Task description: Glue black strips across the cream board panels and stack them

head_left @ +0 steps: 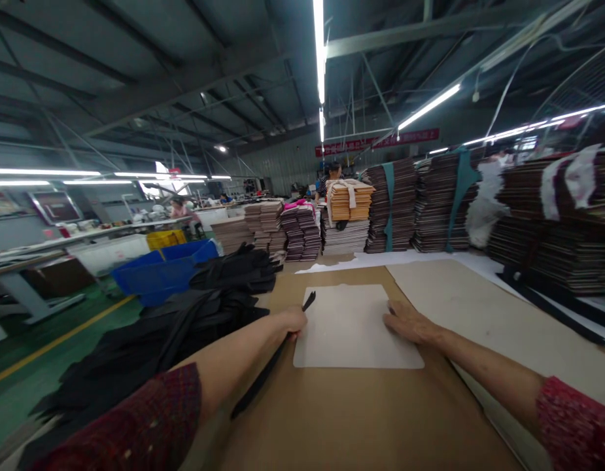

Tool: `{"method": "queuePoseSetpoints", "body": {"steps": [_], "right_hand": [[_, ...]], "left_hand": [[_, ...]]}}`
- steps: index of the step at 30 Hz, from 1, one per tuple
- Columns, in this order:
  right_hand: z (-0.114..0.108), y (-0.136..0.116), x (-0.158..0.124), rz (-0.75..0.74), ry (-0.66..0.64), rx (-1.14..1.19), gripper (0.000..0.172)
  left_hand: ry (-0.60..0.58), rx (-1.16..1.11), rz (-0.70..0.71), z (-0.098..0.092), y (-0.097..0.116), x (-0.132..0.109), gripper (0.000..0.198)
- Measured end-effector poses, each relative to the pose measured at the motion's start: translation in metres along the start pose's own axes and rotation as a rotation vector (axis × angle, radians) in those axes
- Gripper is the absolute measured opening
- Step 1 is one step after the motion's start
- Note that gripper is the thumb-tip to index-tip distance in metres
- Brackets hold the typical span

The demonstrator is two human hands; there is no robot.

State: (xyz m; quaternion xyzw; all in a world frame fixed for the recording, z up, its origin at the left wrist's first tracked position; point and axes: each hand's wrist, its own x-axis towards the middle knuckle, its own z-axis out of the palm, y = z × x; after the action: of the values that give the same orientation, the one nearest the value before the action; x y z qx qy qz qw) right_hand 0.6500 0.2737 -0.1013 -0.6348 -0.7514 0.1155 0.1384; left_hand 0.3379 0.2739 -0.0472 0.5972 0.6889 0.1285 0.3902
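A pale rectangular sheet with rounded corners (354,327) lies flat on brown board (351,418) in front of me. My left hand (295,322) is closed around a narrow black fabric strip (263,379) at the sheet's left edge. One end of the strip pokes up past my fingers; the other trails down toward me over the board. At the sheet's right edge rests my right hand (407,322), its fingers stretched inward over the margin and slightly apart. A small dark patch shows between those fingers, too unclear to name.
Black fabric pieces (184,327) lie heaped on the left, with a blue bin (165,265) behind. Tall stacks of dark pieces (393,203) line the back and right. Beige sheeting (483,314) covers the right side, where black strips (552,304) lie. A person (334,173) is farther back.
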Motion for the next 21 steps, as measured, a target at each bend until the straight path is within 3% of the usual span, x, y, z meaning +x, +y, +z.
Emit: {"method": "queuePoseSetpoints", "body": {"steps": [3,9,14,18,21], "right_hand": [[-0.002,-0.004,-0.045,-0.037,-0.034,0.028,0.052],[-0.005,-0.012,-0.126,-0.074,-0.072,0.084,0.059],[-0.007,-0.011,-0.185,-0.069,-0.133,0.117,0.070],[-0.014,-0.018,-0.230,0.000,-0.255,0.082,0.077],[-0.019,-0.027,-0.258,0.033,-0.322,0.060,0.079]], "left_hand": [[-0.019,0.016,-0.122,0.006,-0.004,-0.038,0.029],[-0.099,0.014,-0.230,0.020,-0.007,-0.118,0.022],[-0.142,-0.009,-0.287,0.037,-0.008,-0.173,0.017],[-0.161,-0.040,-0.301,0.052,-0.010,-0.216,0.008],[-0.172,-0.076,-0.286,0.060,-0.015,-0.245,0.016]]}}
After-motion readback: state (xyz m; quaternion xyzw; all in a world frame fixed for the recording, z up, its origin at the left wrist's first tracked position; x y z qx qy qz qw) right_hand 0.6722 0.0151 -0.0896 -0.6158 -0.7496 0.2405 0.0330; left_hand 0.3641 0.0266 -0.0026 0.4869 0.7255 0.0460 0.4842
